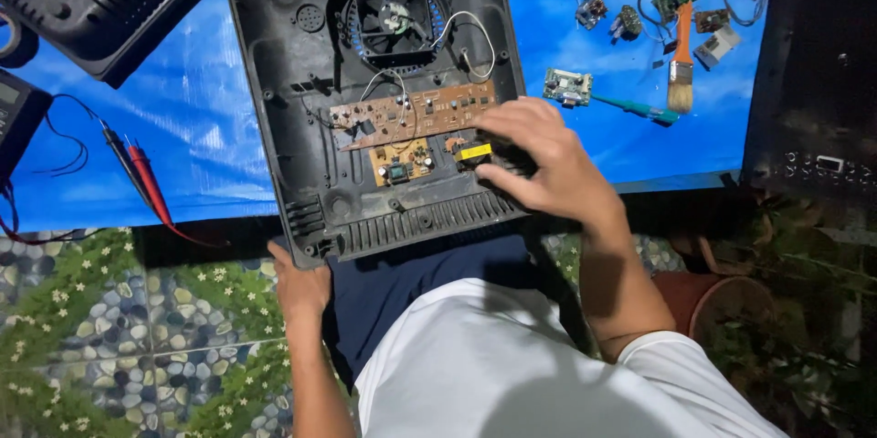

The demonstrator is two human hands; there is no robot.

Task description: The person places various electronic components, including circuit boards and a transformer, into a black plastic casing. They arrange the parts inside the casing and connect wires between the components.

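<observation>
Circuit board point(416, 114) beside right hand point(539, 159) fingers

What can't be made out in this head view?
- Right hand covers the right end of the circuit board inside the black casing; its fingertips are hidden.
- Left hand grips the casing's lower left corner; fingers hidden beneath it.
- Casing's top is cut off by the frame edge.
- Loose parts near the paintbrush: too small to identify.

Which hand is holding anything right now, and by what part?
Left hand grips the open black plastic appliance housing by its near-left corner. Right hand rests on the near-right inside, fingers by the yellow-topped component; whether it grips anything cannot be told.
</observation>
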